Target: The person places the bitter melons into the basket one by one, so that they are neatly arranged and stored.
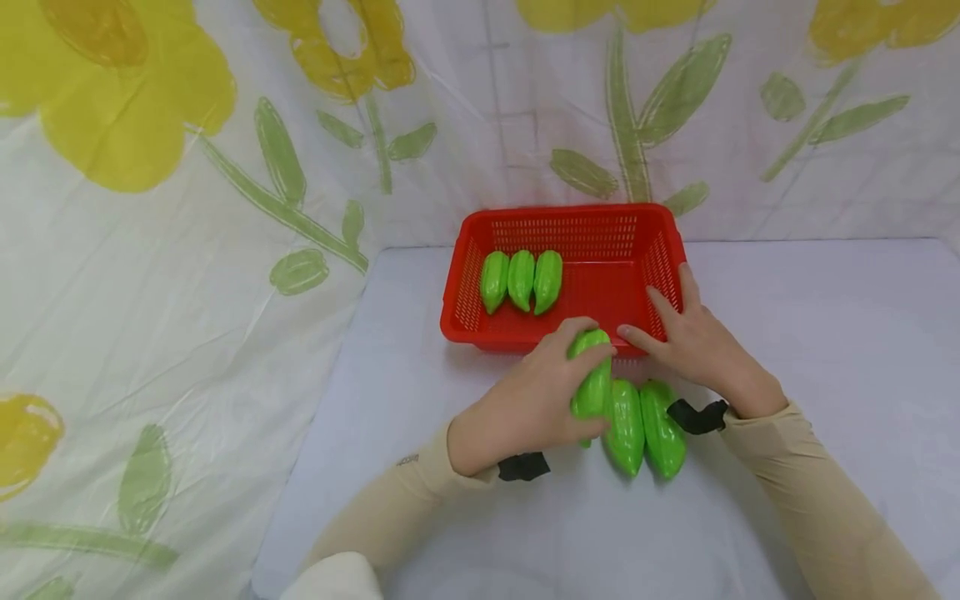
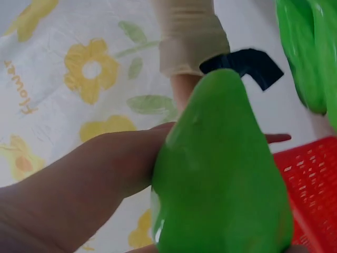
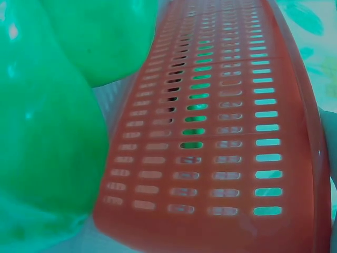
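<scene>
My left hand (image 1: 536, 392) grips a glossy green ridged fruit (image 1: 592, 375) in front of the red basket (image 1: 480, 337), fingers over its upper end. In the left wrist view that fruit (image 2: 221, 168) fills the middle, its narrow end up. My right hand (image 1: 693, 342) is at the basket's right front corner, thumb near the front rim and spread fingers over the right side. Three similar green fruits (image 1: 521, 279) lie side by side inside at the left. Two more, a left one (image 1: 625, 425) and a right one (image 1: 663, 433), lie before the basket. A green tip (image 1: 586, 443) shows under my left hand.
The basket stands at the back of a white table (image 1: 825, 333), close to a hanging flower-print cloth (image 1: 465, 125). More of this cloth hangs along the left. In the right wrist view the slotted basket wall (image 3: 210, 132) stands beside large green fruits (image 3: 42, 121).
</scene>
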Demonstrator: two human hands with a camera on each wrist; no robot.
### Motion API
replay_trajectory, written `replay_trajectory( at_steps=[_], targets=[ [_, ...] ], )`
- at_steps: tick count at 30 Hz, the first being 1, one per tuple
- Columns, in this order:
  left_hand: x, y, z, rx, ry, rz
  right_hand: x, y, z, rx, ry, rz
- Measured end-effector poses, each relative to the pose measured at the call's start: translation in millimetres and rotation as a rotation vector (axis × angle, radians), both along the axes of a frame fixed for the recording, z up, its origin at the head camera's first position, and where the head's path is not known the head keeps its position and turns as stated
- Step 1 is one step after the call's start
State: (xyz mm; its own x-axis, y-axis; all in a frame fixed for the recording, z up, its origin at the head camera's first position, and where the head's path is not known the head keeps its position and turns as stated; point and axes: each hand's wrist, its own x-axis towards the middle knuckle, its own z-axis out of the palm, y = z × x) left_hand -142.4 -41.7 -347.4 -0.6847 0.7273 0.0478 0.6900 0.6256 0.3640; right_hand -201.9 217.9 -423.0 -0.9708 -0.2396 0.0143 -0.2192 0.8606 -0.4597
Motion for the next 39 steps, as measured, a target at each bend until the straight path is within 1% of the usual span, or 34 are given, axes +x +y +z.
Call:
replay_trajectory(
  at_steps=[6,10,15,20,26,32,35,39],
  targets=[
    [-25.4,4.7,18.1,-0.025,0.025,0.031,0.7,0,0.3,0.002,0.022,0.004],
    [-42.2,9.2,27.2,-0.043,0.011,0.05,1.5,0,0.5,-0.001,0.017,0.006],
    [-65.7,18.7,35.1,-0.07,-0.01,0.083,1.3,-1,1.2,0.011,-0.034,-0.006],
    [-92.9,26.4,38.1,-0.089,-0.031,0.13,0.5,-1,2.6,0.019,-0.067,-0.013],
    [-123.2,34.6,31.9,-0.14,-0.064,0.17,-1.0,-1,2.4,0.02,-0.087,-0.015],
    [-148.0,47.1,23.3,-0.225,-0.115,0.202,-1.6,1,2.1,0.026,-0.093,-0.01],
    [-161.2,53.6,15.8,-0.265,-0.146,0.205,-1.4,1,2.8,0.031,-0.102,-0.01],
    [-179.1,61.1,0.8,-0.309,-0.162,0.204,-1.4,2,2.6,0.038,-0.104,-0.01]
  ],
)
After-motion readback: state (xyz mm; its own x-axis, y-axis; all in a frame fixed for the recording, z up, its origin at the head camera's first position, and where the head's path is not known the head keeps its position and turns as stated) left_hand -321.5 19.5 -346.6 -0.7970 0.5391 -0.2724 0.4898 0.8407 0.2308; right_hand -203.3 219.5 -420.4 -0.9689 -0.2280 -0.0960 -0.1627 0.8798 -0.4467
